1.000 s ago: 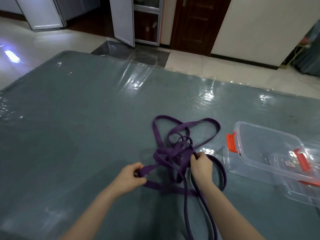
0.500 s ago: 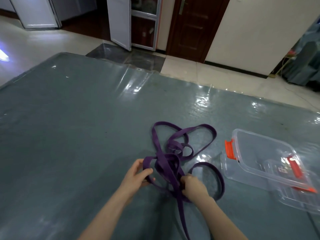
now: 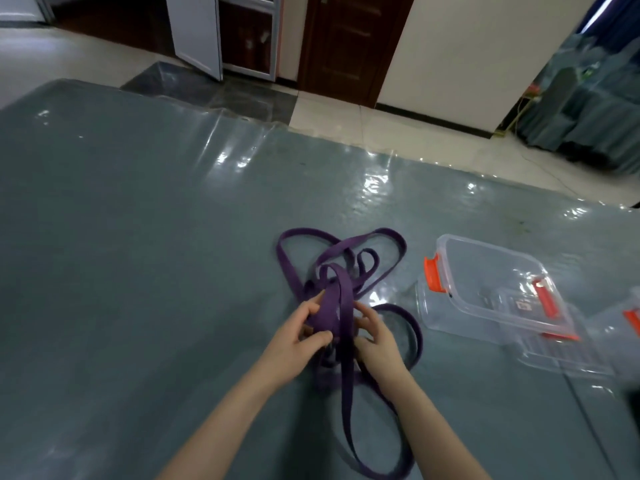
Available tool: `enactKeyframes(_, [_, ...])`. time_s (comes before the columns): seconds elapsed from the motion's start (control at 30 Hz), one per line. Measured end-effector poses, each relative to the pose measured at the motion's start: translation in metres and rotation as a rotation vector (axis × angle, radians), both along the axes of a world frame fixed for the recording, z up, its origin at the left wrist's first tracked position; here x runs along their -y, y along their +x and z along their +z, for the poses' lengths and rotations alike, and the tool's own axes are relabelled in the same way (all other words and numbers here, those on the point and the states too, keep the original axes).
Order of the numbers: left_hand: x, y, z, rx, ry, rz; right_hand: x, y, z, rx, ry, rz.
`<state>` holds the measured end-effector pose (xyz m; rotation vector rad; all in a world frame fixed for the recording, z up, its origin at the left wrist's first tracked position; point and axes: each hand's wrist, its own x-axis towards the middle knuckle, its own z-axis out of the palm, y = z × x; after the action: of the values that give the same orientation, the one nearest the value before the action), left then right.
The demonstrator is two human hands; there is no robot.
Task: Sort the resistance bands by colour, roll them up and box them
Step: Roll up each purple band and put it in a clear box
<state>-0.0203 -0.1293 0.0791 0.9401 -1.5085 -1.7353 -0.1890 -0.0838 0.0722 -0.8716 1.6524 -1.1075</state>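
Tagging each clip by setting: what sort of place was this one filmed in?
Probably a room in a home or small office, not a gym. A dark wooden door and pale tiled floor lie beyond the grey plastic-covered table, where both hands work tangled purple resistance bands.

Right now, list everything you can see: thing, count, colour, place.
resistance bands: count unclear, purple, tangled pile mid-table, some strands trailing toward the near edge
box: one, clear with orange clips, on the table right of the bands, open and seemingly empty
second container: one, clear with an orange clip, far right edge, partly cut off
table: one, grey-blue under a glossy clear cover
doors: dark brown and white, far wall
left hand: gripping a bunched band
right hand: gripping the same bunch from the other side
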Motion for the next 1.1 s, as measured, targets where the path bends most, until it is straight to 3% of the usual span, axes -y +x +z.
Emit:
enactKeyframes(0.13, [-0.015,-0.019,-0.007,0.106,-0.137,-0.047,-0.017,-0.008,0.018,0.479,-0.080,0.080])
enactKeyframes(0.3, [-0.041,-0.052,0.002,0.097,-0.160,-0.028,-0.055,-0.041,0.023,0.324,-0.093,0.161])
enactKeyframes(0.47, [-0.071,-0.089,0.002,0.248,-0.300,-0.113,-0.089,-0.071,0.023,0.398,-0.081,-0.176])
enactKeyframes(0.6, [-0.094,-0.104,-0.009,0.310,-0.262,-0.030,-0.122,-0.107,0.029,0.163,-0.067,-0.273])
enactKeyframes(0.73, [-0.109,-0.097,-0.036,0.480,-0.249,0.037,-0.159,-0.134,0.022,-0.357,0.056,-0.339])
enactKeyframes(0.9, [-0.108,-0.087,-0.053,0.650,-0.298,0.052,-0.175,-0.138,-0.017,-0.649,0.308,-0.160])
enactKeyframes(1.0, [-0.098,-0.081,-0.059,0.764,-0.379,0.051,-0.169,-0.133,-0.030,-0.728,0.320,-0.084])
enactKeyframes(1.1, [-0.082,-0.076,-0.065,0.847,-0.473,0.023,-0.156,-0.129,-0.039,-0.950,0.409,0.039])
